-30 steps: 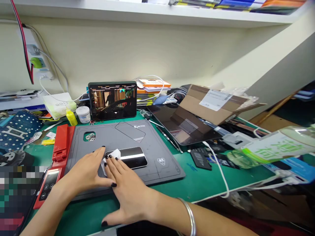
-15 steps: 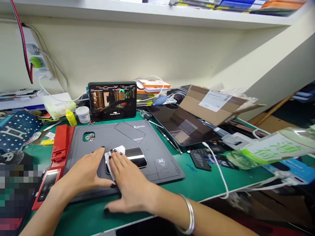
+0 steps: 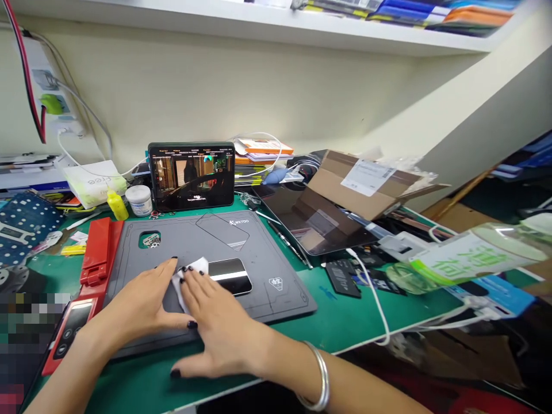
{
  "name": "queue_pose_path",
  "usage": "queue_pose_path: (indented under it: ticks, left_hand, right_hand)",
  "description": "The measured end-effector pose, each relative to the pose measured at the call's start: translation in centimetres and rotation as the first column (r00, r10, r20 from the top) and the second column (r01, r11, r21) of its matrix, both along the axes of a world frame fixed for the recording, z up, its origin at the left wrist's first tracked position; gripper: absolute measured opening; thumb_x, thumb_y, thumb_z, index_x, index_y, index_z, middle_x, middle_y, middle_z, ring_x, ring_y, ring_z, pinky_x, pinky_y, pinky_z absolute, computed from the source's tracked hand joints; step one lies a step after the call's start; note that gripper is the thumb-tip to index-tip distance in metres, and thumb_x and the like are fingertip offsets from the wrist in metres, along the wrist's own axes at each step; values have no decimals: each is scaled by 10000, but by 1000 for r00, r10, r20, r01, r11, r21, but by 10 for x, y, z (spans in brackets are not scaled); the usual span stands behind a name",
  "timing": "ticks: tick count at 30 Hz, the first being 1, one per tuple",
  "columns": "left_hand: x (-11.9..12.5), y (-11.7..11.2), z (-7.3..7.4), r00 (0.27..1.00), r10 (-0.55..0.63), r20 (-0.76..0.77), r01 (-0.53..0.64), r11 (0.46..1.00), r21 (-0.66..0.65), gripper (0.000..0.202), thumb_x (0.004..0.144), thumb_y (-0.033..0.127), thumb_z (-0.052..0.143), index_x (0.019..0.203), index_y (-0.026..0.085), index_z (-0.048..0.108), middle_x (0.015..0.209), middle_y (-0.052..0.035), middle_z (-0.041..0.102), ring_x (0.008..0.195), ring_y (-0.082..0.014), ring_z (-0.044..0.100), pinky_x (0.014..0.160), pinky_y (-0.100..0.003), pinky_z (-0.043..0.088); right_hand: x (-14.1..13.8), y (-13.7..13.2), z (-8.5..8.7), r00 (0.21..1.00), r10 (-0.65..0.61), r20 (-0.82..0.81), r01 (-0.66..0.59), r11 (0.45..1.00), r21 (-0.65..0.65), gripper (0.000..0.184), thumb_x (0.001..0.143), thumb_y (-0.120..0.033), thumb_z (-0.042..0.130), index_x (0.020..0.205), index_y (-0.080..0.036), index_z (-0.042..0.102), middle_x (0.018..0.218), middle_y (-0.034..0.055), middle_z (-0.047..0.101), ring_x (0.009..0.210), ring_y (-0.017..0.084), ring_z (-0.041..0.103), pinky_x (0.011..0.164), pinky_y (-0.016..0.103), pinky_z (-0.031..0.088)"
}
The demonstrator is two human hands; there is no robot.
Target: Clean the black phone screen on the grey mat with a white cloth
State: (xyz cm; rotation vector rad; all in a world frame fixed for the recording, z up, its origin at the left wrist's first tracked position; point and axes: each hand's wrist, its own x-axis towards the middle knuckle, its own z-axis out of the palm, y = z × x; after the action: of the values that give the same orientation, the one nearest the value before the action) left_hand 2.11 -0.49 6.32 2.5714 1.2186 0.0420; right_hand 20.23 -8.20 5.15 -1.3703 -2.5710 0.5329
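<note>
A black phone (image 3: 228,275) lies flat on a grey work mat (image 3: 276,253). My right hand (image 3: 215,322) rests on the phone's near end, its fingers stretched out flat and pressing a small white wipe (image 3: 196,267) onto the glass. My left hand (image 3: 142,305) lies flat on the mat just left of the phone, fingers extended, thumb touching the right hand. A clear screen protector (image 3: 222,230) lies on the mat behind the phone.
A tablet (image 3: 192,175) playing video stands behind the mat. A red tool (image 3: 97,253), yellow bottle (image 3: 114,205) and white jar (image 3: 138,200) sit at left. A dark tablet (image 3: 310,221), cardboard box (image 3: 366,184), white cable (image 3: 375,299) and packets (image 3: 470,256) crowd the right.
My right hand slid the white wipe along the phone's glass toward its far end, then a little back. The left hand stayed put. The view shifted slightly.
</note>
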Motion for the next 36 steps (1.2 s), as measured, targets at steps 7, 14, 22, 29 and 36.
queue_pose_path:
  ticks: [7,14,22,29,36]
  left_hand:
    - [0,0,2,1000,-3,-9,3,1000,-16,989,660,679,633,1416,93,382,1421,-216,485,1245,-399,522,989,-491,456]
    - [1,0,5,1000,-2,-22,1,999,-47,973,669,665,649,1412,95,386,1422,-210,486,1255,-397,513,993,-476,460]
    - [0,1,2,1000,7,-26,-8,999,-39,1038,663,687,647,1453,89,335,1480,-209,410,1298,-390,472,1040,-492,419]
    - [2,-1,5,1000,-15,-12,14,1000,-14,961,674,695,626,1416,131,391,1424,-191,491,1241,-382,529,986,-458,457]
    - [2,-2,9,999,-27,-26,27,999,-18,930,676,676,640,1395,135,405,1411,-189,505,1238,-383,531,977,-453,461]
  right_hand:
    - [2,0,-1,999,42,12,-42,999,-5,1128,753,-737,579,1485,47,230,1563,252,119,1469,336,13,1217,421,12]
    - [5,6,-2,999,35,5,-35,999,-28,1163,742,-766,557,1492,47,199,1566,252,88,1469,334,-4,1215,424,25]
    - [15,2,-4,1000,9,15,-8,999,-41,1163,740,-762,566,1497,37,191,1572,244,58,1467,346,-5,1215,433,22]
    - [14,-1,-5,999,38,8,-37,999,-33,1156,757,-803,485,1497,36,194,1572,245,64,1466,343,-11,1216,436,35]
    - [13,2,-1,998,56,30,-55,998,-43,1159,752,-796,504,1497,37,196,1571,243,70,1466,347,-11,1217,442,37]
